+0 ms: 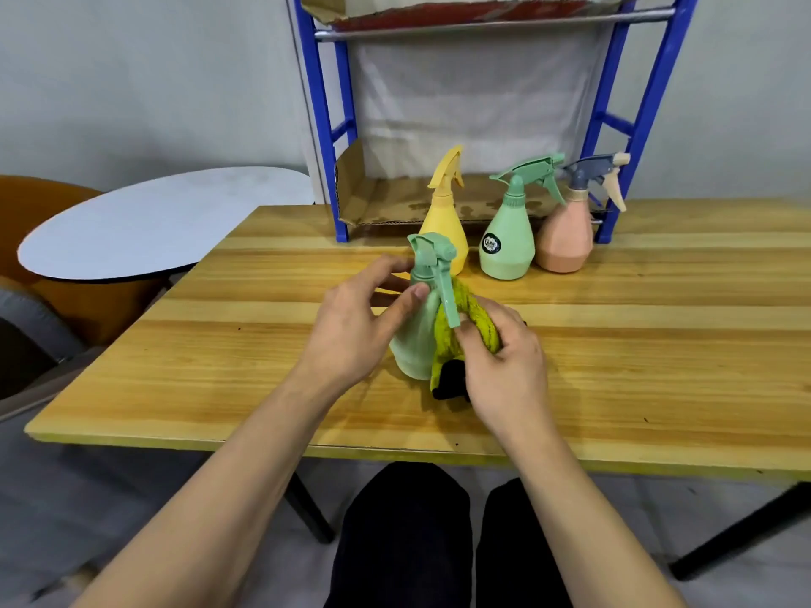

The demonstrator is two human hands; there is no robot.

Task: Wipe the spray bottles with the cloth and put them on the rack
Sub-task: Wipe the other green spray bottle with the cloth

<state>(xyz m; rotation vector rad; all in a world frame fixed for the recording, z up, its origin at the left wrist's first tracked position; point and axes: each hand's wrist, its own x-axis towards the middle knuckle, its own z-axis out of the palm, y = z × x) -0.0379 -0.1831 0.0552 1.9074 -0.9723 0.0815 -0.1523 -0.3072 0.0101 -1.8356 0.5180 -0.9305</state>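
Note:
A pale green spray bottle [417,331] stands at the middle of the wooden table [614,353]. My left hand [355,322] grips its neck and upper body. My right hand [504,366] presses a yellow-green cloth [447,331] with a black underside against the bottle's right side. Three more spray bottles stand behind, in front of the rack: a yellow bottle [443,221], a green bottle [509,239] with a round label, and a pink bottle [566,239] with a grey-and-cream trigger.
The blue metal rack [324,125] stands at the table's far edge, its lower shelf lined with cardboard [395,204]. A round white table [153,221] and an orange chair are to the left. My knees are below the near table edge.

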